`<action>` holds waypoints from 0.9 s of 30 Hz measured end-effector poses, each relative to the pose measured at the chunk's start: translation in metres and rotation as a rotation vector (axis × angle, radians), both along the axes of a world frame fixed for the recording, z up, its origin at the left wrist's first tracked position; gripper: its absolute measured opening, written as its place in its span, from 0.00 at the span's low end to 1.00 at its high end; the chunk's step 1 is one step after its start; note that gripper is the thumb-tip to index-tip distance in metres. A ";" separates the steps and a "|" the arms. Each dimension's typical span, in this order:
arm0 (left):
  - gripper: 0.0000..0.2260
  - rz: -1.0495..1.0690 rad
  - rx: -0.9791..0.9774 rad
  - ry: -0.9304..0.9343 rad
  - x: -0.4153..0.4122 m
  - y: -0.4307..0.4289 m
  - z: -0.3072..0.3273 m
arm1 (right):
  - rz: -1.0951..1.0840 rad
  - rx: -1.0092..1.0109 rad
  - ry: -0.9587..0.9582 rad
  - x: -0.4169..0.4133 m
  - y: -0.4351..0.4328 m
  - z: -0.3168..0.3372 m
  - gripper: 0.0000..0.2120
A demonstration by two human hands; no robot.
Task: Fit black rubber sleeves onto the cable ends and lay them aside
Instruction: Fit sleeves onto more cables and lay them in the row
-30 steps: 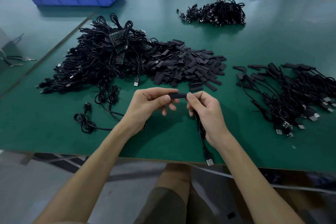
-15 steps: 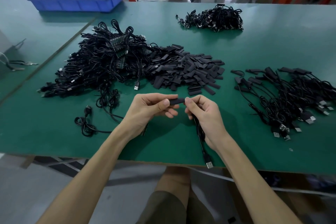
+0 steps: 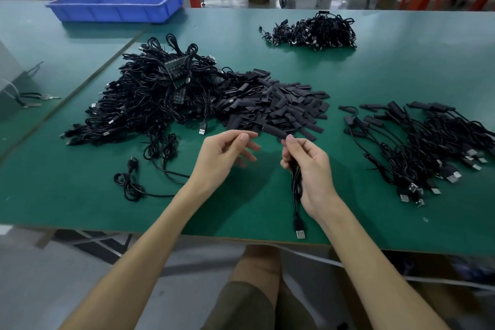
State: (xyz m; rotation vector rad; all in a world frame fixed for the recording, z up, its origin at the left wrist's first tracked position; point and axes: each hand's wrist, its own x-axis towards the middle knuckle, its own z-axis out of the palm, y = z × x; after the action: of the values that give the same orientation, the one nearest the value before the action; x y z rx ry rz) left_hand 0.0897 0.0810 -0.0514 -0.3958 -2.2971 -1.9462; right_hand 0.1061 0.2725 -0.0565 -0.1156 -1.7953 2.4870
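Observation:
My right hand (image 3: 308, 169) grips a bundled black cable (image 3: 296, 190) above the green table (image 3: 80, 195). A black rubber sleeve (image 3: 274, 131) sits on the cable's upper end, sticking out past my thumb and fingertips. The cable's USB plug (image 3: 300, 233) dangles near the table's front edge. My left hand (image 3: 225, 153) hovers just left of the sleeve, a small gap away, holding nothing, fingers loosely apart. A pile of loose sleeves (image 3: 281, 104) lies right behind my hands.
A big heap of bare cables (image 3: 150, 96) lies left of the sleeves. Sleeved cables (image 3: 428, 142) are laid out on the right. Another cable bundle (image 3: 313, 32) sits far back, a blue tray (image 3: 115, 2) far left, one loose cable (image 3: 131, 182) near left.
My left hand has let go of the sleeve and drawn a little to the left. My right hand still holds the cable, the sleeve now free at its tip.

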 end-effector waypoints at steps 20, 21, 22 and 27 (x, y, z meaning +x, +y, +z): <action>0.14 -0.396 -0.367 -0.104 -0.014 0.091 0.092 | 0.008 -0.547 -0.170 -0.006 0.010 0.009 0.20; 0.13 -0.415 -0.347 -0.103 -0.019 0.102 0.099 | -0.035 -0.525 -0.165 -0.007 0.007 0.011 0.15; 0.13 -0.448 -0.334 -0.106 -0.023 0.115 0.103 | -0.057 -0.458 -0.163 -0.007 0.005 0.012 0.11; 0.15 -0.591 -0.342 -0.200 -0.038 0.192 0.090 | 0.028 -0.154 -0.118 -0.001 0.004 0.007 0.09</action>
State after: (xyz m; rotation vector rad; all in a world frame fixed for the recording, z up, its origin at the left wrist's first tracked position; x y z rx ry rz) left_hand 0.0521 0.2728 0.0382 -1.0640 -2.9042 -1.8614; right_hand 0.1046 0.2764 -0.0499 -0.2530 -1.6535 2.6889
